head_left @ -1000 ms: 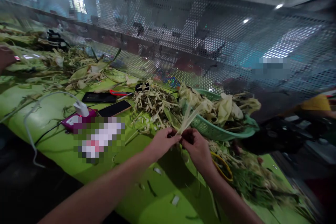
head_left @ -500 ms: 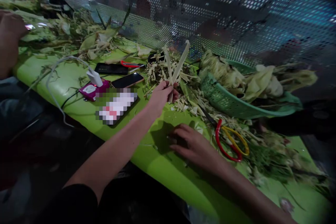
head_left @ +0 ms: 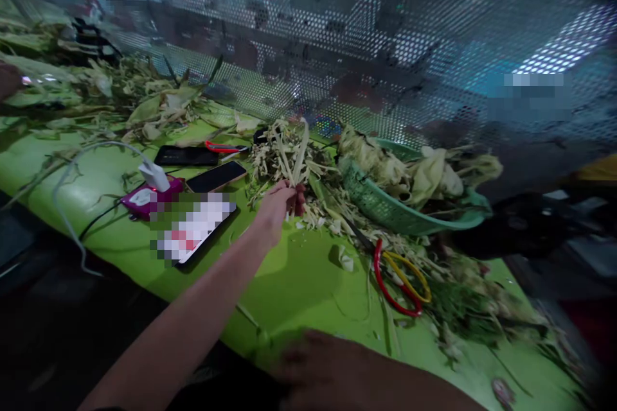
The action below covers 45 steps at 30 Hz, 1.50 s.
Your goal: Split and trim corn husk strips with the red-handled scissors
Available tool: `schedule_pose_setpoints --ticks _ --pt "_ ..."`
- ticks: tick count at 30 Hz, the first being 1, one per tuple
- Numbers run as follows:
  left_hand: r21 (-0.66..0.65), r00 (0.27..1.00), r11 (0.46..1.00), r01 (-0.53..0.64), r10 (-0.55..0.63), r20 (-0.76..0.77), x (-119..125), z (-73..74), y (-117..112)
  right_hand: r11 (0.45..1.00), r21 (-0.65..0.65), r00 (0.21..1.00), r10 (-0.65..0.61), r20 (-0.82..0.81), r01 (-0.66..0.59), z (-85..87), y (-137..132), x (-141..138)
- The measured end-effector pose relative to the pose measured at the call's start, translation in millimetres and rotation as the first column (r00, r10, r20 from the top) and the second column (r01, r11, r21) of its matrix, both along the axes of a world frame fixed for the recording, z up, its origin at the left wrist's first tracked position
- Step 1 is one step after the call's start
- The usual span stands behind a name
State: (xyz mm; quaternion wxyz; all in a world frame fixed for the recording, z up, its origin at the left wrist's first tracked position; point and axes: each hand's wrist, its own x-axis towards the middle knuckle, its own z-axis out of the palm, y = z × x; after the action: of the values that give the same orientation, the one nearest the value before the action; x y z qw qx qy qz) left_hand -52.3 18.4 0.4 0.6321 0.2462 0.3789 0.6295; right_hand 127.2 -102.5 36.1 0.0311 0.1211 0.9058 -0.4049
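My left hand (head_left: 282, 202) is closed on pale leaf strips (head_left: 301, 153), which stick up from the fingers in a V. Behind them lies a heap of shredded pale trimmings (head_left: 270, 157). Low in the view, near the table's front edge, is my right hand (head_left: 318, 366). It is smeared by motion, so its fingers cannot be made out. Between the hands and to the right, scissors with one red and one yellow handle (head_left: 377, 266) lie on the green table (head_left: 299, 282), their blades partly among the trimmings. A small pale leaf scrap (head_left: 345, 259) rests left of them.
A green basket (head_left: 409, 221) of wilted leaves stands at the back right. To the left lie a lit phone (head_left: 197, 231), a dark phone (head_left: 216, 178), a black flat case (head_left: 186, 155), a red cutter (head_left: 219, 147) and a white charger (head_left: 154, 174). Another person's hand (head_left: 8, 80) shows far left.
My right hand has drawn back from mid-table to the front edge. My left hand still grips the strips. The whole view has shifted, so the table sits lower and further left.
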Motion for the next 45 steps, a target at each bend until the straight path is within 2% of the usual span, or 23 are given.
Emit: schedule_pose_setpoints --ticks 3,5,7,8,10,11,12,13,17,22,29,31,34,37,41,45 --pt "-0.020 0.999 0.999 -0.027 0.028 0.041 0.9 0.7 -0.2 0.977 0.063 0.979 -0.203 -0.034 0.205 18.0 4.1 15.5" --pt "-0.038 0.999 0.999 -0.038 0.040 0.038 1.3 1.4 -1.3 0.936 0.124 0.944 -0.327 -0.042 0.330 26.8 22.5 20.3" --pt "-0.046 0.999 0.998 -0.047 0.048 0.022 0.9 1.6 -2.8 0.777 0.292 0.823 -0.562 -0.077 0.558 28.4 53.3 21.1" --pt "-0.045 0.998 0.998 -0.053 0.054 0.014 0.4 1.4 -3.3 0.687 0.399 0.775 -0.622 -0.108 0.607 25.9 71.1 20.7" --pt "-0.032 0.998 0.998 -0.060 0.060 0.007 -0.8 0.7 -3.8 0.476 0.615 0.689 -0.708 -0.157 0.629 15.5 105.6 18.8" --pt "-0.022 0.998 0.998 -0.060 0.060 0.005 -1.3 0.3 -3.7 0.393 0.703 0.657 -0.741 -0.139 0.592 8.6 120.0 17.5" --pt "-0.012 0.998 0.998 -0.059 0.059 0.004 -1.6 -0.1 -3.5 0.333 0.768 0.627 -0.770 -0.113 0.547 1.3 131.5 16.1" --pt "-0.001 0.998 0.998 -0.056 0.056 0.003 -1.7 -0.3 -3.2 0.316 0.785 0.622 -0.776 -0.109 0.533 -5.9 139.9 14.7" --pt "0.018 0.999 0.999 -0.032 0.032 -0.001 0.0 0.1 -2.8 0.274 0.797 0.611 -0.778 -0.144 0.538 -25.7 148.1 11.8" --pt "0.028 0.998 0.999 0.019 -0.018 -0.052 3.2 -0.9 -4.6 0.248 0.738 0.570 -0.793 -0.217 0.627 -29.8 146.3 17.8" --pt "0.022 0.992 0.999 0.048 -0.045 -0.120 4.4 0.6 -7.0 0.271 0.544 0.492 -0.812 -0.314 0.794 -45.0 151.5 15.4" --pt "0.014 0.992 0.999 0.042 -0.040 -0.121 4.4 0.2 -7.2 0.259 0.439 0.437 -0.819 -0.371 0.860 -47.5 153.9 12.7" --pt "0.013 0.992 1.000 0.025 -0.023 -0.121 4.9 -2.9 -6.2 0.221 0.222 0.301 -0.838 -0.454 0.950 -45.4 158.6 11.2" --pt "0.005 0.994 1.000 0.025 -0.025 -0.107 5.6 -5.5 -5.3 0.240 -0.067 0.180 -0.860 -0.478 0.968 -37.9 160.3 12.4" --pt "-0.012 0.993 0.999 0.044 -0.045 -0.107 6.6 -4.6 -7.3 0.319 -0.436 0.126 -0.900 -0.416 0.842 -24.2 153.9 13.1" --pt "-0.009 0.984 0.996 0.083 -0.084 -0.158 9.0 -4.4 -8.9 0.344 -0.676 0.071 -0.915 -0.398 0.652 -12.7 149.1 12.5"
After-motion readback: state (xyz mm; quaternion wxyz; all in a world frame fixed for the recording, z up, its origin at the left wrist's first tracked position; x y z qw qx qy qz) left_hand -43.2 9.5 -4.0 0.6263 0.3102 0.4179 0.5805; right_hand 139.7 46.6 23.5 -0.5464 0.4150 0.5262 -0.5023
